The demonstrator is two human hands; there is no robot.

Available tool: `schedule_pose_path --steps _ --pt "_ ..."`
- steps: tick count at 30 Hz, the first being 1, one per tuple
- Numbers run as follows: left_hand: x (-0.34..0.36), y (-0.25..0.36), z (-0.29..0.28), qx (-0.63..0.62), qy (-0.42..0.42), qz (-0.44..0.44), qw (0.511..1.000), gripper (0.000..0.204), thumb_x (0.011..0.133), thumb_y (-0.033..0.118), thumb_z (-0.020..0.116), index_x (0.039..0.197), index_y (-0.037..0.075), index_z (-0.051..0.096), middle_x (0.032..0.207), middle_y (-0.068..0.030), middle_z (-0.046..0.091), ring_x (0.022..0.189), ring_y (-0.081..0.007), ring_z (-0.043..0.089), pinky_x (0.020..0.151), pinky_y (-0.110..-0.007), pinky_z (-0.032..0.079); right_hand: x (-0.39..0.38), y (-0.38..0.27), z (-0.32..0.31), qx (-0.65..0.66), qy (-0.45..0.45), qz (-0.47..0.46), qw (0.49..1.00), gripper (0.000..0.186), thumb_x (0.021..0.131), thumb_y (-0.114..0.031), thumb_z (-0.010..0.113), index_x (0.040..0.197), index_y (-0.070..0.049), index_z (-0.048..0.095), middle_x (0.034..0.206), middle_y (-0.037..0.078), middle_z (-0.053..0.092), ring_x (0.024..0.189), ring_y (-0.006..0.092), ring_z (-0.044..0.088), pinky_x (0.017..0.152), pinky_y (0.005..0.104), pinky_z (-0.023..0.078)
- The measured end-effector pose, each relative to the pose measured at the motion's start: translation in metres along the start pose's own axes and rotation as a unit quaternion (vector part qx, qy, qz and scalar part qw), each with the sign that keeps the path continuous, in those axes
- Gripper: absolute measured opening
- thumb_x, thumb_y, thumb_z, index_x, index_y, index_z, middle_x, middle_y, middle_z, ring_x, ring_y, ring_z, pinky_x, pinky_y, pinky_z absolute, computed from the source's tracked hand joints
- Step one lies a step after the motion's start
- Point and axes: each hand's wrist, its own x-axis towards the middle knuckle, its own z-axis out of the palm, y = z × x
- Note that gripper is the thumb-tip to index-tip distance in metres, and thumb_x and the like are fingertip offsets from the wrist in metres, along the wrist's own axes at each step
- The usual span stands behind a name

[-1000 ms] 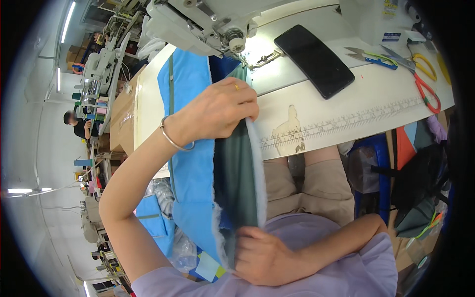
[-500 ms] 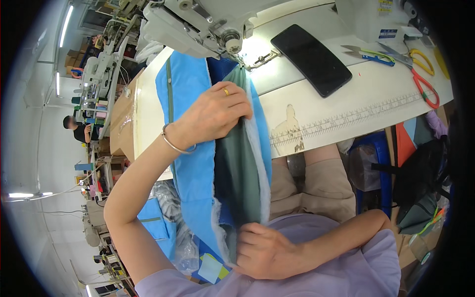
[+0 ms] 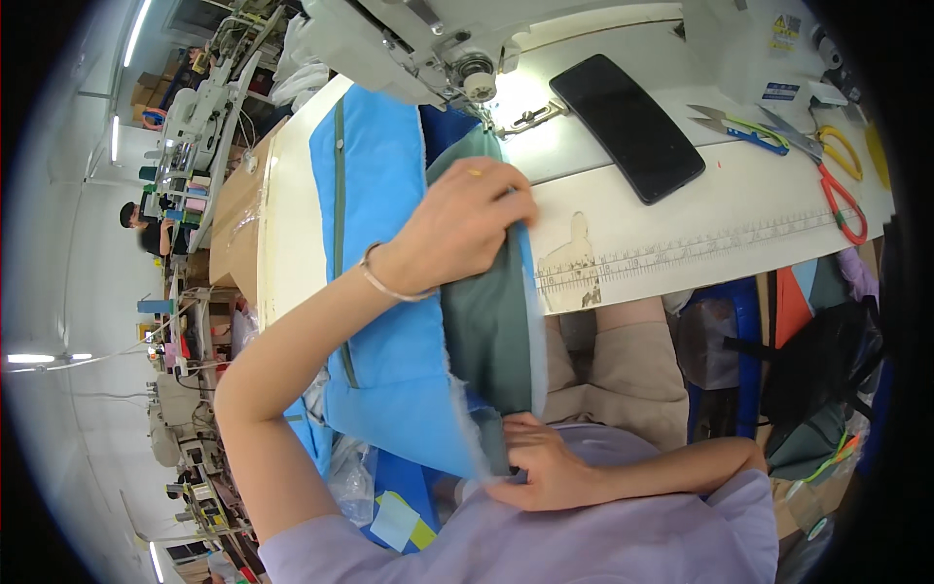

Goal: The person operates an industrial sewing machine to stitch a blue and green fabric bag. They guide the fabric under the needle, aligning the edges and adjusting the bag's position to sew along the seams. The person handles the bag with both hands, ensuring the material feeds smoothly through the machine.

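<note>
A padded blue fabric piece (image 3: 384,350) with a grey-green strip down its left part runs from the machine over the table's near edge toward my body. Along its right side lies a grey-green fabric panel (image 3: 491,331) with a pale fuzzy edge. The panel's far end is under the needle area of the sewing machine (image 3: 477,83). My left hand (image 3: 472,216), with a ring and bracelet, is closed on the panel's right edge near the needle. Nearer my body, my right hand (image 3: 540,465) is closed around the panel's near end. Its fingertips are partly hidden.
Right of the needle lies a black phone (image 3: 628,128). Farther right are blue-and-green snips (image 3: 744,131) and red-and-yellow-handled scissors (image 3: 837,185). A printed ruler (image 3: 681,248) follows the table's front edge. A black bag (image 3: 817,360) sits at the right; a person (image 3: 146,229) is far left.
My left hand has shifted right across the panel, its fingers now at the right edge. My right hand has moved slightly toward the machine, still holding the near end. The view has shifted slightly.
</note>
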Motion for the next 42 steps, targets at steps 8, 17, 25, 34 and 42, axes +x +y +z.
schedule_pose_path --steps 8,17,25,34,42 --pt "-0.040 0.019 -0.010 0.053 -0.008 -0.077 0.996 0.047 0.083 0.005 0.075 0.129 0.004 0.067 0.136 -0.0124 0.065 0.129 -0.0361 0.059 0.107 -0.048 0.050 0.006 0.010 -0.011 0.057 -0.045 0.007 0.997 0.018 0.088 -0.022 0.079 0.092 -0.005 0.075 0.093 0.009 0.071 0.093 0.0277 0.066 0.098 0.0409 0.045" --pt "-0.042 0.010 -0.010 0.039 -0.056 -0.069 0.995 0.059 0.087 0.003 0.069 0.144 0.000 0.054 0.152 -0.0143 0.053 0.137 -0.0347 0.053 0.115 -0.047 0.043 0.008 0.007 -0.006 0.097 -0.080 0.010 0.992 0.012 0.091 -0.018 0.077 0.097 -0.008 0.076 0.096 0.007 0.074 0.100 0.0250 0.067 0.104 0.0424 0.041" --pt "-0.036 0.003 -0.004 0.033 -0.039 -0.045 0.998 0.055 0.087 0.000 0.065 0.141 -0.001 0.055 0.150 -0.0152 0.054 0.130 -0.0342 0.056 0.110 -0.046 0.047 0.000 -0.008 -0.015 0.156 -0.121 0.063 0.978 0.012 0.093 -0.017 0.076 0.102 -0.009 0.076 0.101 0.006 0.075 0.104 0.0234 0.066 0.109 0.0462 0.036" --pt "-0.037 -0.010 -0.017 -0.012 -0.064 -0.052 0.996 0.048 0.080 -0.006 0.061 0.127 -0.001 0.066 0.143 -0.0163 0.059 0.126 -0.0335 0.059 0.107 -0.044 0.050 0.015 -0.004 -0.004 0.229 -0.151 0.157 0.949 0.016 0.093 -0.017 0.077 0.104 -0.005 0.077 0.106 0.011 0.075 0.107 0.0303 0.067 0.103 0.0452 0.045" --pt "-0.027 -0.024 -0.016 -0.001 -0.082 -0.044 0.996 0.050 0.079 -0.005 0.062 0.128 0.000 0.066 0.141 -0.0157 0.060 0.128 -0.0331 0.059 0.108 -0.044 0.048 0.021 0.030 -0.018 0.175 -0.165 0.114 0.964 0.025 0.092 -0.016 0.079 0.113 -0.002 0.076 0.109 0.013 0.077 0.098 0.0245 0.075 0.088 0.0346 0.057"
